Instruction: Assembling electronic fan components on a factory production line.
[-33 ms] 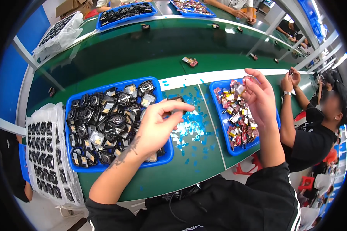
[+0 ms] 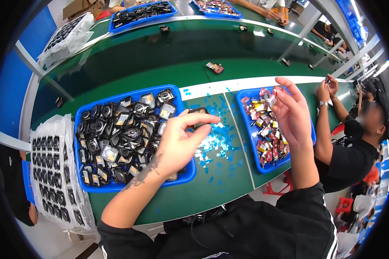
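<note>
Your left hand (image 2: 177,140) is grasping a flat black plastic housing (image 2: 199,110) behind its index finger, thumb reaching farther than before; right hand (image 2: 293,111), cannot tell.

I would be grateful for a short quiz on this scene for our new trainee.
1. What colour are the scraps scattered on the green bench? A) orange; B) blue; C) purple.
2. True or false: the right hand is nearer the tray of small red and yellow parts than the left hand is.
3. Fill in: the tray nearest the left hand holds mostly ___ parts.

Key: 1. B; 2. true; 3. black.
</note>
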`<state>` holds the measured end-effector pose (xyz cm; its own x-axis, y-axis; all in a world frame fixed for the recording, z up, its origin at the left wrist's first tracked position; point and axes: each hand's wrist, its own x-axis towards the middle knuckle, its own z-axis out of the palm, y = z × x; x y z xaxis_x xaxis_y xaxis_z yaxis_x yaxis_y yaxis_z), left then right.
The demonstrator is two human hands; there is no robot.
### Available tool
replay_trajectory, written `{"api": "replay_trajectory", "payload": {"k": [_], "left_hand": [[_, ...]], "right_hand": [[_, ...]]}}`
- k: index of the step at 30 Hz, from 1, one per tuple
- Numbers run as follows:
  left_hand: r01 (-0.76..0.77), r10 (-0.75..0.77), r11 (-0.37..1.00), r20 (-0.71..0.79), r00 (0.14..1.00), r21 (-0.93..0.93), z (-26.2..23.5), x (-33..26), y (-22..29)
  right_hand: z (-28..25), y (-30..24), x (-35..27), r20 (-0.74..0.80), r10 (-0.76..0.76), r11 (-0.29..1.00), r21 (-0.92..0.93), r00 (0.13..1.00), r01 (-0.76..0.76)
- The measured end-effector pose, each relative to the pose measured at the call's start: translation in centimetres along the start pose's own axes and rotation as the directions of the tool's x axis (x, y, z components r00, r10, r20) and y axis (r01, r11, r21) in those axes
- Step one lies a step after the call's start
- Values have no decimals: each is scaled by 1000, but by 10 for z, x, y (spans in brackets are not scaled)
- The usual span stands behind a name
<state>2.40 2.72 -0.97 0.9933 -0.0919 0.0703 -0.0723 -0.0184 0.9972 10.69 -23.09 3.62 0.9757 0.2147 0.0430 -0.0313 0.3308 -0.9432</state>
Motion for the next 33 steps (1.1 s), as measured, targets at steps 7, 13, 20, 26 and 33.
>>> {"api": "replay_trajectory", "payload": {"k": [7, 13, 20, 26, 33], "left_hand": [[27, -29, 970, -4, 1000, -241, 25, -9, 7], [67, -64, 976, 25, 998, -205, 28, -20, 23], [-18, -21, 877, -77, 997, -479, 31, -19, 16], [118, -209, 805, -92, 974, -582, 33, -19, 10], [-26, -111, 892, -275, 955, -451, 35, -20, -1]], "right_hand": [[56, 40, -52, 109, 78, 978, 185, 991, -97], [64, 55, -57, 70, -129, 989, 86, 989, 123], [80, 64, -63, 56, -11, 918, 396, 998, -12], [89, 74, -62, 8, 6, 867, 498, 1000, -9], [86, 80, -62, 93, -19, 983, 183, 996, 2]]}}
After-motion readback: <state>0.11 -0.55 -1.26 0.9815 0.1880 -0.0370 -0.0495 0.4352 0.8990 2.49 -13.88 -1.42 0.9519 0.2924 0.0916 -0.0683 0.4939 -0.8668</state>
